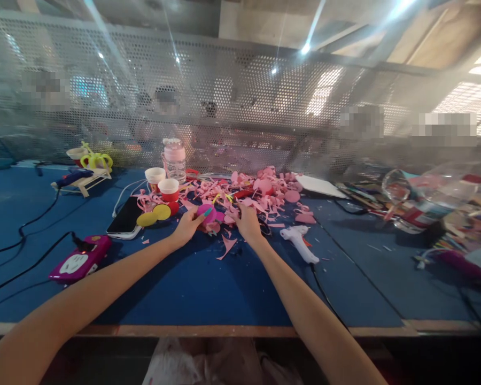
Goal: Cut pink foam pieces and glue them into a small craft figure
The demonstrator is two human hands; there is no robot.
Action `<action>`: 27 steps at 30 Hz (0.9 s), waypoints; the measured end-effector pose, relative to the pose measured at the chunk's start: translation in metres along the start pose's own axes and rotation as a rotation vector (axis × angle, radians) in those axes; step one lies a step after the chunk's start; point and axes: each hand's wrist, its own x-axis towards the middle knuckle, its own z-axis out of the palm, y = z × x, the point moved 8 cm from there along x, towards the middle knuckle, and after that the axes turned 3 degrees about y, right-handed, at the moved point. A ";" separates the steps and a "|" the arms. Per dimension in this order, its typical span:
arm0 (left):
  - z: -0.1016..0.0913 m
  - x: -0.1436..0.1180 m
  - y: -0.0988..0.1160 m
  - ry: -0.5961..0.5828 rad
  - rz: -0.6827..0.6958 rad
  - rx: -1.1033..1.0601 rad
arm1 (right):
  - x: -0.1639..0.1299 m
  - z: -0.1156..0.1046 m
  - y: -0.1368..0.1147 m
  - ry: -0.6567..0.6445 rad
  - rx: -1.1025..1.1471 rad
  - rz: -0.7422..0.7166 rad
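Observation:
In front of me, my left hand pinches a round purple paper disc between thumb and fingers. My right hand is a little to the right, its fingers closed at the near edge of a heap of pink paper scraps. What those fingers grip is hidden. Yellow discs lie left of my left hand, with a red disc beside them. A white glue gun rests on the blue table, right of my right hand.
Paper cups, a pink-topped bottle and a phone stand or lie at left. Nearer is a purple corded device. A blue glue gun sits on a small wooden rack. Plastic bottles crowd the right, before a perforated metal screen.

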 end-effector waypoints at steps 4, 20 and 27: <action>0.008 -0.003 0.001 -0.086 0.030 0.090 | -0.001 -0.020 -0.005 0.114 -0.229 0.006; -0.004 -0.028 0.012 -0.115 0.096 0.295 | -0.037 -0.098 0.041 -0.052 -0.728 0.396; 0.024 -0.038 0.021 -0.303 0.361 0.737 | -0.070 -0.132 0.091 -0.138 -0.856 0.558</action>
